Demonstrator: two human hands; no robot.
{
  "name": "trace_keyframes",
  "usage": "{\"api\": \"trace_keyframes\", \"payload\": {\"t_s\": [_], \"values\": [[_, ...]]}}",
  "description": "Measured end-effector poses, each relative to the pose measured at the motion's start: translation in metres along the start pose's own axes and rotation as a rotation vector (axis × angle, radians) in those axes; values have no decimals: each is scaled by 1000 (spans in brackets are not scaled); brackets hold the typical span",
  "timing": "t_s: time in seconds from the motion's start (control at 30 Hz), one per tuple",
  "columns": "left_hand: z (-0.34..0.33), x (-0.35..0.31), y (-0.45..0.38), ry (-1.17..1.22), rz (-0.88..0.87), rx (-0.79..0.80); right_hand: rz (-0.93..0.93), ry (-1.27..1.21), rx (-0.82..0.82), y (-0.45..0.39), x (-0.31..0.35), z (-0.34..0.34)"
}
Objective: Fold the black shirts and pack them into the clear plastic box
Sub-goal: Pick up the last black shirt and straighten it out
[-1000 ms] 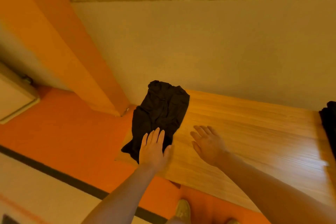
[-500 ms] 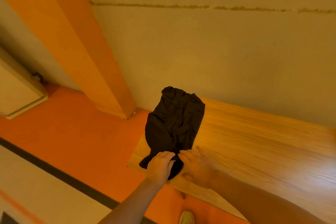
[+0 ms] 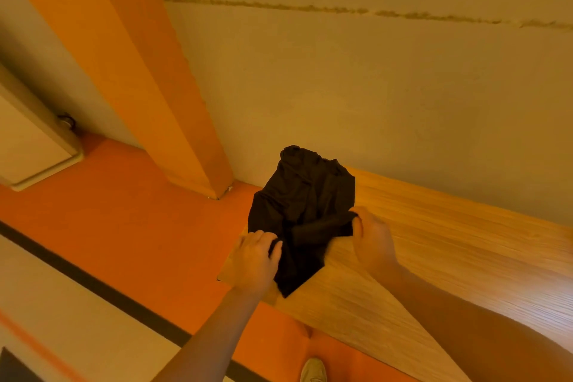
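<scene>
A black shirt (image 3: 302,211) lies crumpled near the middle of the frame, a little to the right and low, on the left end of a wooden table (image 3: 449,257) beside the wall. It is bunched and creased, not yet folded flat. Its near edge is lifted and stretched sideways, and one corner hangs down in a point toward the table's front edge.

The shirt (image 3: 302,205) at the worktop's left end is plain black, without any print. The worktop (image 3: 449,257) is light honey-coloured wood with fine straight grain lines. The floor (image 3: 124,226) is bright orange, crossed by a black stripe (image 3: 93,279) bordering a pale cream area. The wall (image 3: 372,87) is beige, the pillar (image 3: 148,71) orange. A shoe (image 3: 313,370) is off-white.
</scene>
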State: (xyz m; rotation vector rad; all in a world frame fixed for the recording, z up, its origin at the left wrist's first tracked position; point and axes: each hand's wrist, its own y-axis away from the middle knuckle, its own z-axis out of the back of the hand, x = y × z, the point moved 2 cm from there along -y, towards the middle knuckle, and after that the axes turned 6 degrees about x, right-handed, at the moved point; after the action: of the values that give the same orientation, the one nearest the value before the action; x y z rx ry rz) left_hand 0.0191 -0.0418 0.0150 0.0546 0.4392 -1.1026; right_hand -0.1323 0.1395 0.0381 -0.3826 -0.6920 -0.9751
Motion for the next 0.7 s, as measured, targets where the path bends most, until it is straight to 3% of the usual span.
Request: {"api": "trace_keyframes", "payload": {"t_s": [0.1, 0.27, 0.43, 0.5, 0.57, 0.7], "values": [[16, 12, -8, 43, 152, -77, -114, -51, -100, -7, -6, 13], [46, 4, -20, 535, 243, -44, -170, -67, -152, -12, -19, 22], [69, -3, -30, 626, 276, -173, -244, -177, -241, -13, -29, 31], [74, -3, -31, 643, 247, -158, -146, 10, -148, -11, -34, 32], [75, -8, -30, 686, 202, -67, -23, 147, 44, -8, -33, 25], [74, -33, -26, 754, 49, 134, 143, 4, 352, 10, -2, -1]]}}
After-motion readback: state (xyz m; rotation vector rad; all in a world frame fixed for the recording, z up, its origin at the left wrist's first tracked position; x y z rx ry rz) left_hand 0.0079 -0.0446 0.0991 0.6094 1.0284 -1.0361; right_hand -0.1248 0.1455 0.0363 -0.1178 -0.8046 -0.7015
